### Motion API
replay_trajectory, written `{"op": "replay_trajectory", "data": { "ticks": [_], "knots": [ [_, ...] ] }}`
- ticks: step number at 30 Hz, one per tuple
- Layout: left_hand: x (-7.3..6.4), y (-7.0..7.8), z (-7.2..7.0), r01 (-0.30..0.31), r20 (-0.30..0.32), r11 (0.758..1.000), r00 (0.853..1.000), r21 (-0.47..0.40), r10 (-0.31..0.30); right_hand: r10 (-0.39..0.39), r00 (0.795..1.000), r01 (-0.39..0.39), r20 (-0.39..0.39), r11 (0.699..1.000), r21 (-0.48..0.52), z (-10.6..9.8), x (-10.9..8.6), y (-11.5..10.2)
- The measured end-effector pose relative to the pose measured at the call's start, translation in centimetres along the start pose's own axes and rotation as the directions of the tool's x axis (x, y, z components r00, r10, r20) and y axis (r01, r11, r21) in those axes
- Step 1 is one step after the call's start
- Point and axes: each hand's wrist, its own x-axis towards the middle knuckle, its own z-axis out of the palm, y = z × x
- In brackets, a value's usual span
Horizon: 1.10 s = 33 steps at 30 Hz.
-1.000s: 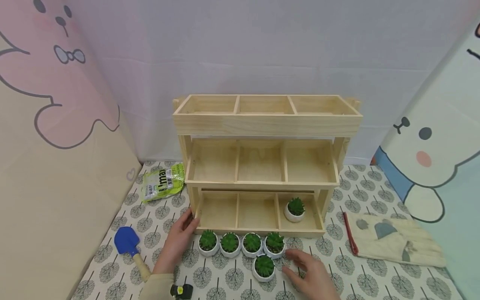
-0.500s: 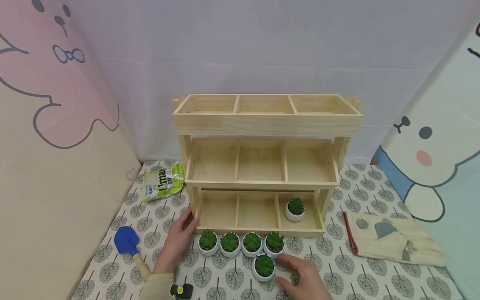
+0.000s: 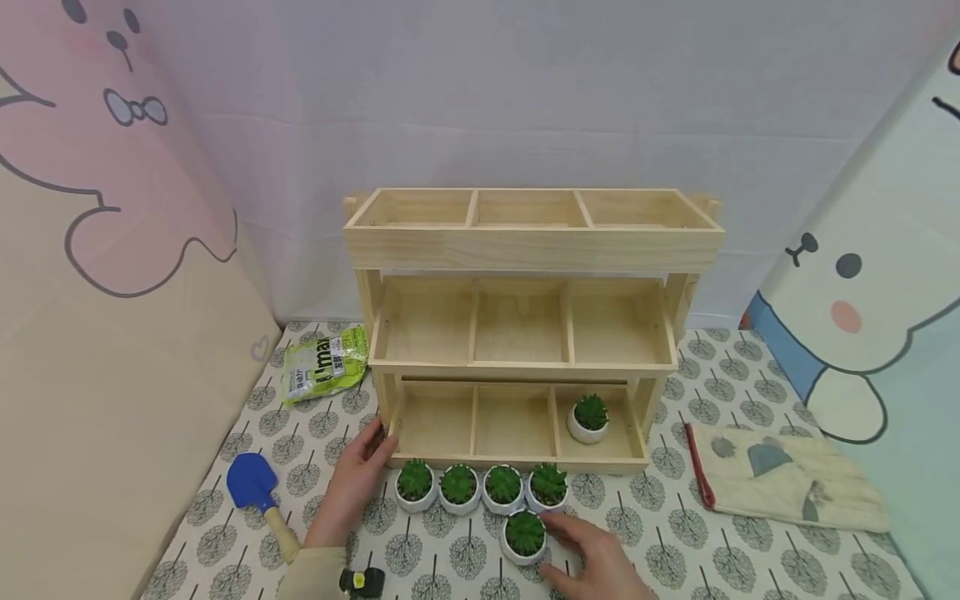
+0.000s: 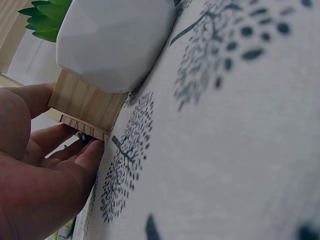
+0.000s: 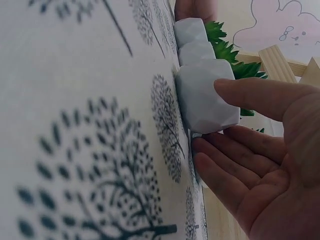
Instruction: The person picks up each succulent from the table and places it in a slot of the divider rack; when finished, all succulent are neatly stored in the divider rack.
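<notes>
In the head view, the lower left end of the three-tier wooden planter rack [image 3: 534, 250] is gripped by the left hand [image 3: 358, 477]. The front potted succulent [image 3: 524, 536], placed before a row of four [image 3: 459, 487] on the tree-print cloth [image 3: 750, 575], is touched by the right hand [image 3: 597, 560], fingers loosely extended.

In the left wrist view, rack wood is pinched near a white pot [image 4: 115, 45].

In the right wrist view, the front pot is flanked by thumb and fingers.
</notes>
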Motion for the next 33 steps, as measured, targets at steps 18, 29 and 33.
{"op": "replay_trajectory", "data": {
  "ticks": [18, 29, 33],
  "knots": [
    [-0.1, 0.1, 0.0, 0.008, -0.001, 1.0, 1.0, 0.0, -0.008, -0.1, 0.994, 0.096, -0.05, 0.992, -0.079, 2.0, 1.1, -0.7],
    [-0.1, 0.1, 0.0, 0.007, 0.0, 1.0, 1.0, 0.003, -0.007, -0.101, 0.994, 0.099, -0.034, 0.993, -0.061, 2.9, 1.6, -1.2],
    [-0.1, 0.1, 0.0, 0.01, -0.001, 1.0, 1.0, 0.009, -0.01, -0.058, 0.998, 0.057, -0.024, 0.997, -0.053, 3.1, 1.7, -1.3]
  ]
}}
